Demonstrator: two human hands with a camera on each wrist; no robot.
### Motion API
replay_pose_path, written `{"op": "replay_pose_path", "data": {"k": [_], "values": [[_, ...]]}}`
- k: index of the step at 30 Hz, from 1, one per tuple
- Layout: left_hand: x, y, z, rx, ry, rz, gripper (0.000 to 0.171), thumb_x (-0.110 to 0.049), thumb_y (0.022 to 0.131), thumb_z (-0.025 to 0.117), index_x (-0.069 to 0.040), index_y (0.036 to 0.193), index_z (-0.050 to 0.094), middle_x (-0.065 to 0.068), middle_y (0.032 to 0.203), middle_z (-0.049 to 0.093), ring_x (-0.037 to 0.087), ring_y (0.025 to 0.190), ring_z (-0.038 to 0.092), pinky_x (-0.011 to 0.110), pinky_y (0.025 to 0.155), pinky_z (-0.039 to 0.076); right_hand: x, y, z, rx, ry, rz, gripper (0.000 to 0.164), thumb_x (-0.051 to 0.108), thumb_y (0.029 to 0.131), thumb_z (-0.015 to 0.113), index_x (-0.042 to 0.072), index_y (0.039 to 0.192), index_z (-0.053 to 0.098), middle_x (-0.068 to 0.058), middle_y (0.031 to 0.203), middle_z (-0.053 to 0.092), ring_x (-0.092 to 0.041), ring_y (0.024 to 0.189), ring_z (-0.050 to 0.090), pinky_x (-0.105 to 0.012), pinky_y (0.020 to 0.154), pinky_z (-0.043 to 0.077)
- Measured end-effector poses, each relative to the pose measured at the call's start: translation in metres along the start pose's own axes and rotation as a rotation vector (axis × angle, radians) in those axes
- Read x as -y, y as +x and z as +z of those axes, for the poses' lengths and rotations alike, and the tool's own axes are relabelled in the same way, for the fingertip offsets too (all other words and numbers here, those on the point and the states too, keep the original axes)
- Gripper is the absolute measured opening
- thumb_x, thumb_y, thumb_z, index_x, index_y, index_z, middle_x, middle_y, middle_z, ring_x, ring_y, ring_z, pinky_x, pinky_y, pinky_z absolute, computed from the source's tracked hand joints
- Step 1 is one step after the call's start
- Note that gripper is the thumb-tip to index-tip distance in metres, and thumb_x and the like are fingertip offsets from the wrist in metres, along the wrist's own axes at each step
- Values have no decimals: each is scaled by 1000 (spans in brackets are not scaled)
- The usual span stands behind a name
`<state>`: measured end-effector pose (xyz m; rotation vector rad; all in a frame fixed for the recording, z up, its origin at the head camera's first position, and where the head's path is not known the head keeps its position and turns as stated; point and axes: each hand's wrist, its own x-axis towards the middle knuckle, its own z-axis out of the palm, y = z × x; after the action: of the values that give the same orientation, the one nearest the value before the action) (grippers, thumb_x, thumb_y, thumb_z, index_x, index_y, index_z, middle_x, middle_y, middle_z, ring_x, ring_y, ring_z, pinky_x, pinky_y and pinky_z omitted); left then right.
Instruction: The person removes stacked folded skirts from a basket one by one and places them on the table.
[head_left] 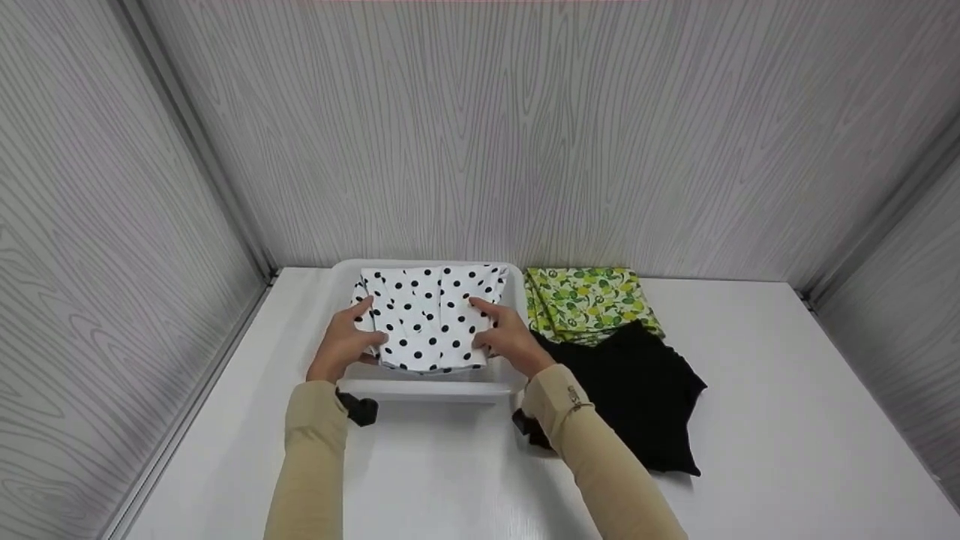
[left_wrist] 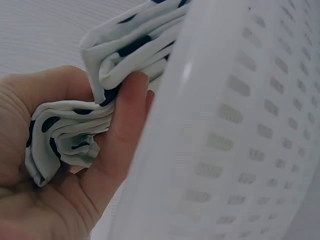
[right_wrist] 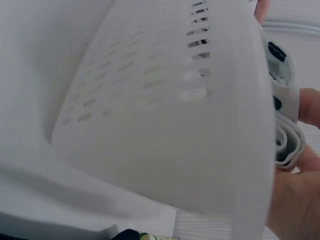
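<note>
A folded white cloth with black polka dots point(head_left: 431, 319) lies over the inside of a white plastic basket point(head_left: 442, 388), several layers thick. At its left edge my left hand point(head_left: 344, 343) grips it, thumb on top and fingers underneath. My right hand point(head_left: 512, 337) pinches the right edge in the same way. Up close in the left wrist view, the layered fabric point(left_wrist: 137, 50) sits between thumb and fingers beside the perforated basket wall point(left_wrist: 240, 125). The right wrist view has the rolled cloth edge point(right_wrist: 287, 140) held just behind the basket rim.
Right of the basket lies a folded green-and-yellow fruit-print cloth point(head_left: 592, 300). A black garment point(head_left: 637, 397) lies spread in front of it, partly under the right forearm. Grey wood-grain panels point(head_left: 480, 135) wall the white table point(head_left: 787, 420) at the back and both sides.
</note>
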<state>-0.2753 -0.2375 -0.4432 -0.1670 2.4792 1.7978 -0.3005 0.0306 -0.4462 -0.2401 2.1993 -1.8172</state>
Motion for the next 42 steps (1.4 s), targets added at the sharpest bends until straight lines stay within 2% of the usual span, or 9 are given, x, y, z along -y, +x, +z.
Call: {"op": "replay_pose_path", "data": {"k": [4,9,13,20,26,28,34,39,42], "values": [[-2,-3,3,-20,9,13,84,7,86,62,-3,160,24,29,160,25,15,74,66,32,65,61,4,-4,-5,-1,8,-9,82,-14,79,62,12,154,45,-15,160,36,-12,67,45,-22,59,44],[-8,-7,6,-38,3,41,84,5,87,64,-3,160,24,29,156,33,14,74,67,32,66,61,7,-6,-9,-53,29,-17,81,-15,76,63,13,151,50,-15,157,40,-19,95,57,-23,69,48],[-13,-10,10,-47,-10,54,84,4,88,65,-4,161,24,29,149,42,13,72,67,31,65,60,9,-8,-14,-83,43,-38,80,-15,75,63,13,149,53,-15,158,40,-24,114,54,-23,76,48],[-20,-14,19,-63,-62,71,83,5,88,66,-6,161,26,29,141,50,14,73,68,31,64,60,11,-14,-25,-92,44,-49,80,-13,75,63,16,149,53,-13,156,43,-25,114,54,-26,77,49],[-27,-19,29,-85,-87,110,83,7,87,67,-6,160,29,29,132,56,17,73,70,32,61,60,13,-22,-35,-106,45,-65,81,-14,74,63,15,148,54,-14,155,43,-26,122,51,-29,83,49],[-28,-20,32,-96,-91,117,84,7,86,67,-7,160,30,28,131,57,18,73,70,32,60,60,14,-24,-38,-103,50,-57,81,-14,74,63,17,148,54,-14,155,43,-25,118,53,-28,80,50],[-30,-22,42,-110,-127,135,84,8,84,68,-8,159,32,27,135,56,18,73,70,33,60,60,15,-30,-48,-96,53,-57,81,-14,75,63,18,149,54,-14,155,43,-24,99,57,-25,62,48],[-31,-25,52,-101,-136,138,85,8,85,68,-9,159,32,26,142,52,18,71,70,33,60,60,11,-36,-58,-85,61,-59,82,-13,75,63,17,150,52,-13,155,43,-24,107,57,-25,72,52],[-32,-27,59,-106,-135,149,85,7,85,69,-10,159,33,22,152,43,18,69,69,33,60,60,8,-40,-64,-81,69,-69,81,-13,76,62,17,150,52,-13,155,44,-25,112,56,-26,77,52]]}}
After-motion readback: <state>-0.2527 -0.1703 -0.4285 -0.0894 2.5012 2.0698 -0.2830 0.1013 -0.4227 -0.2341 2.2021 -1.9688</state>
